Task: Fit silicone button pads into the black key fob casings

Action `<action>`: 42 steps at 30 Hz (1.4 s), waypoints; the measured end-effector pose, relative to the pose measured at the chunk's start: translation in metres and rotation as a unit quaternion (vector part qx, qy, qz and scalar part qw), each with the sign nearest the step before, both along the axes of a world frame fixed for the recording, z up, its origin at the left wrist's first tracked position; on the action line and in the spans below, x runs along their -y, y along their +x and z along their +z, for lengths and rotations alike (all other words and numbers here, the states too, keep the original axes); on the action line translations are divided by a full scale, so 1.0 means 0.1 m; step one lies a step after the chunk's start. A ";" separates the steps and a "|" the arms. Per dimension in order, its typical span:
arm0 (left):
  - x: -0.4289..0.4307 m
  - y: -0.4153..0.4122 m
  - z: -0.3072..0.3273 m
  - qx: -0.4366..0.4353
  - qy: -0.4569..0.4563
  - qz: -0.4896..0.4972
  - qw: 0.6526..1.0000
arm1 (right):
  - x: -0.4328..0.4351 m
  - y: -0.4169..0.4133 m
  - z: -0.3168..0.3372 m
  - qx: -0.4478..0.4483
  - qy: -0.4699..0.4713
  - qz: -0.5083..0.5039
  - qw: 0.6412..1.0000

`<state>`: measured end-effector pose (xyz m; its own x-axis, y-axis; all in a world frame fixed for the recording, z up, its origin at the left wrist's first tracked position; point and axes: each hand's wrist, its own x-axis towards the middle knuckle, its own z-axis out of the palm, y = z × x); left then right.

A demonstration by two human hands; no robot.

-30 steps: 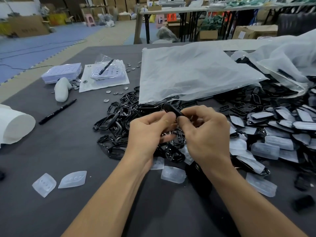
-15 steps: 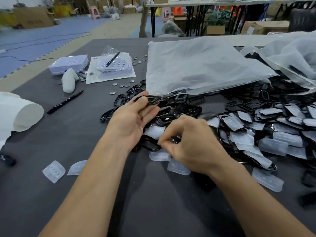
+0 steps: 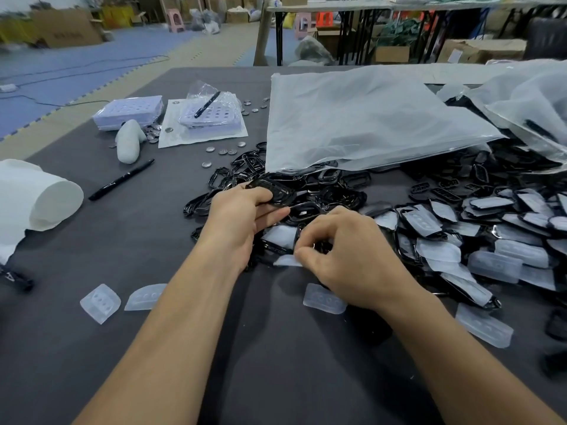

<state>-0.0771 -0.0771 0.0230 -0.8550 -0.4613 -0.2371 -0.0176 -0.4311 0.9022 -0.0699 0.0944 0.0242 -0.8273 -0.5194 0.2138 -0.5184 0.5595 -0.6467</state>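
Observation:
My left hand [image 3: 242,216] grips a black key fob casing [image 3: 274,191] between thumb and fingers, just above a pile of empty black casings [image 3: 325,197]. Lower down, my right hand [image 3: 346,256] pinches the edge of a translucent silicone pad [image 3: 287,260] lying on the grey table. Another loose pad [image 3: 322,300] lies partly under my right wrist. Two more pads [image 3: 99,302] [image 3: 144,297] lie at the front left. A heap of casings with pads fitted [image 3: 491,234] spreads to the right.
A large frosted plastic bag [image 3: 368,124] covers the casings behind. A black marker [image 3: 122,179], white paper roll [image 3: 36,194], coin cells [image 3: 221,150], white trays [image 3: 132,111] and a bagged tray [image 3: 211,118] sit on the left. More bags [image 3: 527,99] lie far right.
My hands came apart. The left took the casing up and away to the left, while the right dropped to the table and took hold of a silicone pad.

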 end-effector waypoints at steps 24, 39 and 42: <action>-0.33 0.11 -0.03 -0.031 -0.161 -0.150 0.975 | -0.09 -0.23 -0.02 0.228 -0.403 -0.098 0.881; -0.43 0.11 -0.06 -0.091 -0.047 -0.238 0.966 | -0.05 -0.20 -0.08 0.058 -0.318 -0.251 0.912; -0.44 0.13 -0.04 -0.090 -0.036 -0.256 0.962 | -0.04 -0.20 -0.08 0.039 -0.300 -0.272 0.914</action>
